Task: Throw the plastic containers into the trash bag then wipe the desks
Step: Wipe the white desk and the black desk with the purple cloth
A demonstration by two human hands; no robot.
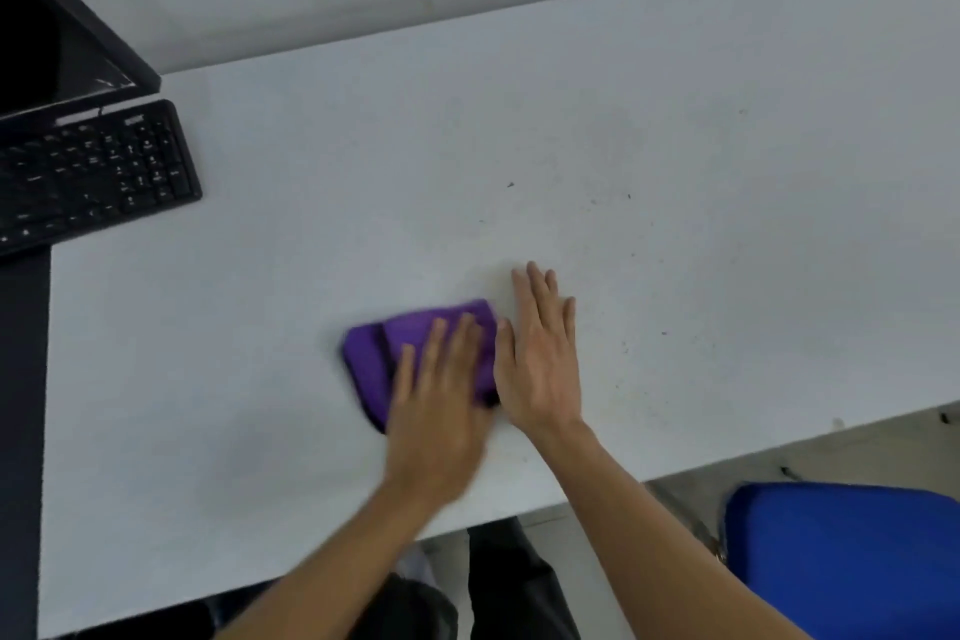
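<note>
A purple cloth (379,353) lies flat on the white desk (675,224), near its front edge. My left hand (441,400) presses down on the cloth with fingers spread; it is motion-blurred. My right hand (540,353) rests flat on the bare desk just right of the cloth, fingers together and holding nothing. Small dark specks dot the desk to the right of my hands. No plastic containers or trash bag are in view.
A black keyboard (93,172) and the corner of a black monitor (62,26) sit at the far left. A blue chair seat (852,556) stands below the desk's front right edge. My dark-trousered legs (509,587) show under the front edge.
</note>
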